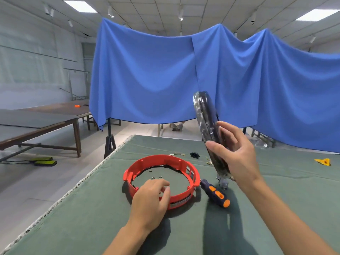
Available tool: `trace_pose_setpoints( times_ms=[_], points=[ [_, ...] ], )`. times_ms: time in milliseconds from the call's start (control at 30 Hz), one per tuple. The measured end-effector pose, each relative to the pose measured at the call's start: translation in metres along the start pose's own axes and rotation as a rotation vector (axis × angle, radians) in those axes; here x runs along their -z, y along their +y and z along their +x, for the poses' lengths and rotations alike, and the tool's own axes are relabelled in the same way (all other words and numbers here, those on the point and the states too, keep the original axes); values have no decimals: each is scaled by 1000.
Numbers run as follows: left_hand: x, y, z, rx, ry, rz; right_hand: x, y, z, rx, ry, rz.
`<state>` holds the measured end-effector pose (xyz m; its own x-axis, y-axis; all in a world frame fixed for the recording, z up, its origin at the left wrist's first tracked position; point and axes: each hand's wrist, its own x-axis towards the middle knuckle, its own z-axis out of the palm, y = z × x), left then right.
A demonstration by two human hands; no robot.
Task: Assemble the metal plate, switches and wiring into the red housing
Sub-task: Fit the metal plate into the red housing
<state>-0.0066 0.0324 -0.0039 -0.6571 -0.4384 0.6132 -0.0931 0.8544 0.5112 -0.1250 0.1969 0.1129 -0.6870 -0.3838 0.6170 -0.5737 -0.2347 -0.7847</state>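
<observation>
on green table (276,190): left hand (150,201) rests on red housing (161,178) rim, fingers curled, pinching something too small to tell; right hand (233,151) grips metal plate (209,129) edge-up above screwdriver (215,193).

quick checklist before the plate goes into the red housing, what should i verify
1. Plate gripped: ok, the right hand holds it on edge above the table.
2. Housing steadied: ok, the left hand rests on its near rim.
3. Housing interior free: not ok, loose screws lie inside the ring.
4. Screwdriver within reach: ok, beside the housing on its right.
5. Wiring and black switch installed: not ok, they lie on the table behind the housing.
6. Plate orientation: cannot tell, seen edge-on and blurred.
</observation>
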Motion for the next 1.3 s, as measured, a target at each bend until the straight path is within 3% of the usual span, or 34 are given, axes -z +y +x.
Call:
trace_pose_setpoints(
  times_ms=[167,333,600,900,1000,1167,1300],
  points=[
    [11,-12,6,184,137,-238,-8,12,16,-272,-19,800],
    [14,-14,12,372,215,-520,-26,54,7,-545,59,1055],
    [20,-16,21,525,244,-570,-40,84,5,-659,43,991],
    [27,-29,25,531,388,-567,-40,93,5,-628,68,477],
    [30,-28,25,519,407,-578,-42,100,2,-609,183,301],
    [36,-39,27,633,486,-481,-47,103,2,-554,408,321],
    [35,-55,26,817,239,-324,-50,105,1,-543,523,270]
  ],
)
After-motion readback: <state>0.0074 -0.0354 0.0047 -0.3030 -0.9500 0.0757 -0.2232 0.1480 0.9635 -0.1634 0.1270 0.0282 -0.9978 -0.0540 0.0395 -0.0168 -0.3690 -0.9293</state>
